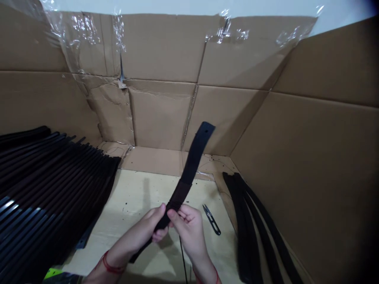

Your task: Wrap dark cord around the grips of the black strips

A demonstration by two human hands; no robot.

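A long, curved black strap (194, 157) with a small hole near its upper end slants up between my hands. A dark brown band covers its middle, with what looks like cord wound in ridges just below. My left hand (151, 223) is closed round the strap's lower part, whose tail sticks out toward me. My right hand (188, 227) pinches the strap at the ridges, thumb on top. A thin black cord (182, 252) hangs down below my right hand. To the right, a pair of black thread snips (211, 221) lies on the pale work surface (136, 189).
Many similar dark straps (56, 181) lie in a large row at the left. Several black strips (254, 228) lie lengthwise at the right. Taped cardboard walls (160, 114) enclose the back and sides. A bright green item (52, 273) shows at the lower left.
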